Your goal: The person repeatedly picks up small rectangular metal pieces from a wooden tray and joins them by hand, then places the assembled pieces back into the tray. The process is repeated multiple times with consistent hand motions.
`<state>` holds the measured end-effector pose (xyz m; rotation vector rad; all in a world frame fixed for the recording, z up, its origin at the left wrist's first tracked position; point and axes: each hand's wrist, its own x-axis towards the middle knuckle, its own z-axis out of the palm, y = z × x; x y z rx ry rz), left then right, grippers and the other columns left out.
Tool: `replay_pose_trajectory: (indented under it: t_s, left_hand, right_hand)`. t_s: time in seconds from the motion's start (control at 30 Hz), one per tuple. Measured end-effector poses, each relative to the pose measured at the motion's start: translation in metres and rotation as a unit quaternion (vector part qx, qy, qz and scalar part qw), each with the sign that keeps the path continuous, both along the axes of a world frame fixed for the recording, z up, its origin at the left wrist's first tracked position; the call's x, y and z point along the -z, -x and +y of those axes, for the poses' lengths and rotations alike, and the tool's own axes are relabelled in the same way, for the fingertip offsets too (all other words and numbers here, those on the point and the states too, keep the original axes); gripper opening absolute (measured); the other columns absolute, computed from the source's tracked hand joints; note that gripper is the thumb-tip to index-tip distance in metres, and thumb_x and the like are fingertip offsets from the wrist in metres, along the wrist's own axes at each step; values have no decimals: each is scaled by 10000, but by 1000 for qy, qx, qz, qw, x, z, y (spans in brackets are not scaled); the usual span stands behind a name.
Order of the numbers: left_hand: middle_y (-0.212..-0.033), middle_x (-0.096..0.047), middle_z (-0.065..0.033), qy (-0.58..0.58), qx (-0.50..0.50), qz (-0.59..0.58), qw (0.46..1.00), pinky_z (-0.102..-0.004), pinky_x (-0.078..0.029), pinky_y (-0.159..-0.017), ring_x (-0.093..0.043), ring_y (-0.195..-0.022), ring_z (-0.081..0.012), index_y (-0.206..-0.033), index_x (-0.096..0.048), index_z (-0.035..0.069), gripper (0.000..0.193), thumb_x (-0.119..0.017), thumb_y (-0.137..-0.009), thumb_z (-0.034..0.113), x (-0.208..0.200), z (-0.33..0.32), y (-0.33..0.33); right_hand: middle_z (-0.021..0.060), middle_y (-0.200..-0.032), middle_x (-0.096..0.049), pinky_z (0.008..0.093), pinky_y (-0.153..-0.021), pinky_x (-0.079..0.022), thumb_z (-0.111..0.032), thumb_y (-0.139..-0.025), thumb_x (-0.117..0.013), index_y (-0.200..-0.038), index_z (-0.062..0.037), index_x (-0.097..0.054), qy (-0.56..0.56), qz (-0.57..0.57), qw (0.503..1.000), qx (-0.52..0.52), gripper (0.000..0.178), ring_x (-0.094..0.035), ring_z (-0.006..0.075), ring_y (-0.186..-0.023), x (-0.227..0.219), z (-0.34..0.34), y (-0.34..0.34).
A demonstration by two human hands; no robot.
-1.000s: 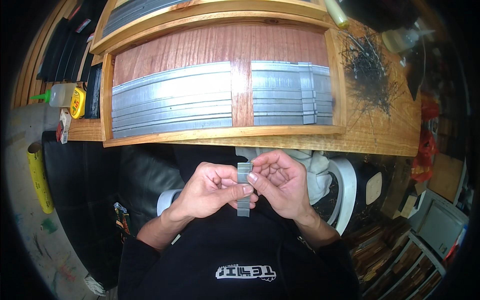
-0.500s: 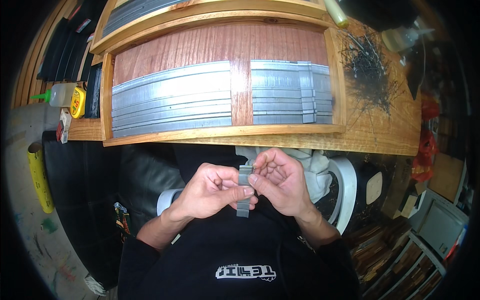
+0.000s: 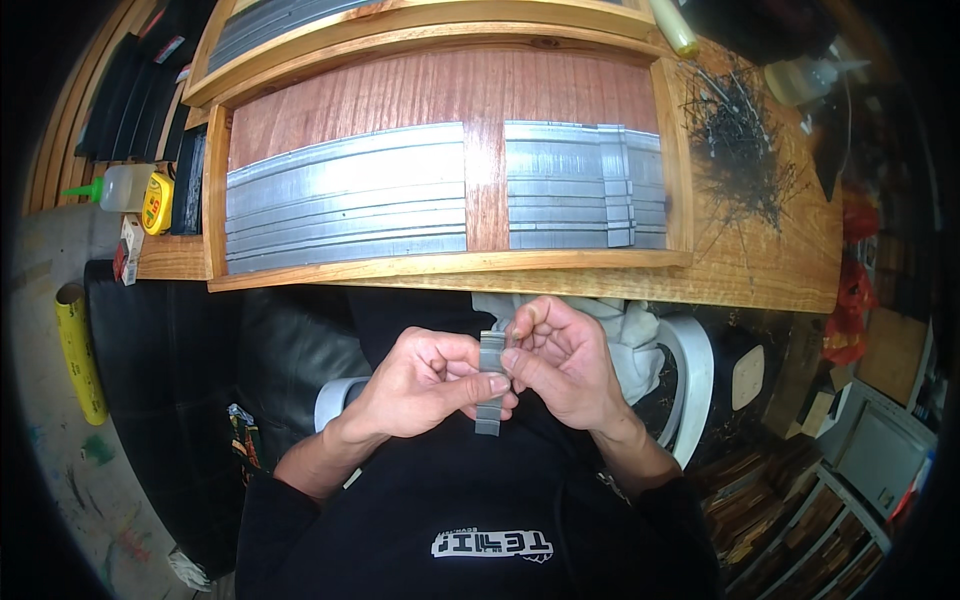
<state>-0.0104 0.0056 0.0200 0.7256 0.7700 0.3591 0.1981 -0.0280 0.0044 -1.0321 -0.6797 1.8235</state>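
Note:
A short, narrow grey strip (image 3: 488, 418) with crosswise bands stands roughly upright between my hands, in front of my dark top. My left hand (image 3: 425, 385) is closed on it, thumb across its middle and fingers behind. At its upper right edge, the thumb of my right hand (image 3: 565, 365) touches it, the fingers curled; whether a small piece sits between those fingertips I cannot make out. Beyond my hands, a shallow wooden tray (image 3: 350, 272) holds two blocks of grey strips (image 3: 345, 200), laid side by side. Another banded short strip (image 3: 617, 185) lies across the right block.
A wooden table (image 3: 770, 270) carries the tray. On its right lies a heap of thin dark slivers (image 3: 735, 140) near a squeeze bottle (image 3: 800, 80). To the left stand a green-tipped bottle (image 3: 120, 188) and a yellow container (image 3: 157, 204). A second tray (image 3: 420, 35) lies behind.
My right thumb has shifted slightly along the strip's upper edge. My left hand keeps its hold, and the view has moved a little.

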Motion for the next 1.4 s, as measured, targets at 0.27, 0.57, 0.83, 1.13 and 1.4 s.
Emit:
replay_pose_trajectory:
  t_s: [0.27, 0.57, 0.83, 1.13, 1.4]
  left_hand:
    - [-987, -786, -119, 12, -18, -3, 1000, -258, -622, -717, -766, -875, -157, -1104, -727, -38, 129, -687, -1021, 51, -1, -1, 0]
    - [-978, -787, -108, 0, -13, 2, 1000, -240, -601, -699, -759, -869, -140, -1096, -730, -23, 123, -695, -1022, 70, 3, -5, 1]
    - [-979, -796, -132, 1, -32, 52, 998, -238, -585, -700, -771, -899, -158, -1043, -729, -27, 106, -707, -1016, 73, 0, -3, -2]
    - [-989, -784, -194, -53, -32, 0, 998, -344, -643, -815, -785, -939, -264, -1119, -711, -70, 136, -688, -1004, 0, 8, -1, 0]
    - [-1012, -798, -165, -175, 9, 39, 984, -289, -614, -786, -776, -938, -198, -1115, -743, -66, 153, -723, -986, 15, -4, 3, -12]
  right_hand:
    - [71, -972, -679, 204, -667, -540, 53, -971, -679, -1151, 34, -607, 7, -31, 999, 21, 194, -645, 68, -791, -5, -4, 1]
    - [75, -919, -721, 205, -616, -535, -36, -1006, -705, -1071, 46, -693, 11, -91, 996, -9, 105, -644, 68, -714, -5, -3, -2]
    - [78, -889, -729, 204, -572, -533, -18, -992, -700, -1044, 52, -704, -17, -112, 992, 53, 87, -662, 69, -680, -17, -5, -7]
    - [104, -858, -729, 201, -503, -459, 18, -949, -656, -1027, 1, -740, -133, -316, 828, 444, 116, -550, 65, -529, -59, 32, -158]
    - [80, -879, -741, 239, -663, -565, 2, -915, -777, -992, 21, -771, -161, -261, 952, -8, 79, -716, 128, -755, -40, 11, -25]
